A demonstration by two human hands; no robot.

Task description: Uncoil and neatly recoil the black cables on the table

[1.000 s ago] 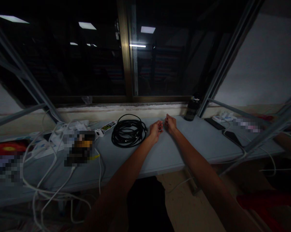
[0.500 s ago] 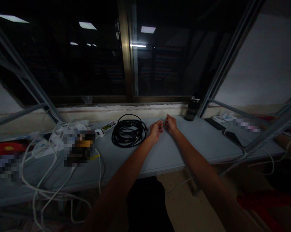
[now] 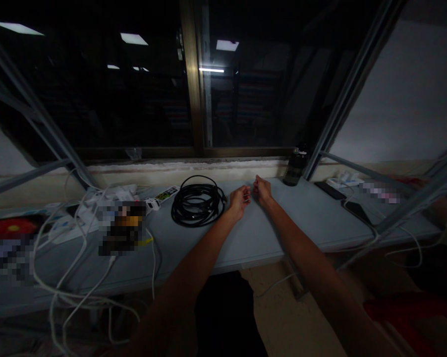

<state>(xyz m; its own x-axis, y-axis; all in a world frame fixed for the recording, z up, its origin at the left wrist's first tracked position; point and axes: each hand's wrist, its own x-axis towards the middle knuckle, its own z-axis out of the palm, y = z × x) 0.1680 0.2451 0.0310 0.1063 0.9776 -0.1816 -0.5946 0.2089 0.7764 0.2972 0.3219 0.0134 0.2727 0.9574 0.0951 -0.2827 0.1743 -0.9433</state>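
Both hands rest on the table [image 3: 268,233], curled loosely, holding nothing. Left hand [image 3: 239,200] sits just beside the cable coil [image 3: 197,202]; right hand [image 3: 262,191] nearly meets it. Bottle [image 3: 295,166] stands by the sill.

Just left of the left hand [image 3: 240,201] lies a black coiled cable [image 3: 197,201] on the pale grey table [image 3: 246,238]; farther left, white cords [image 3: 78,218]; right of the right hand [image 3: 262,191], a dark bottle [image 3: 295,168].

One coil of black cable [image 3: 197,201], one dark bottle [image 3: 295,166], two dark phones [image 3: 329,190] far right, two bare hands [image 3: 240,200], several loose white cables [image 3: 78,233] left.
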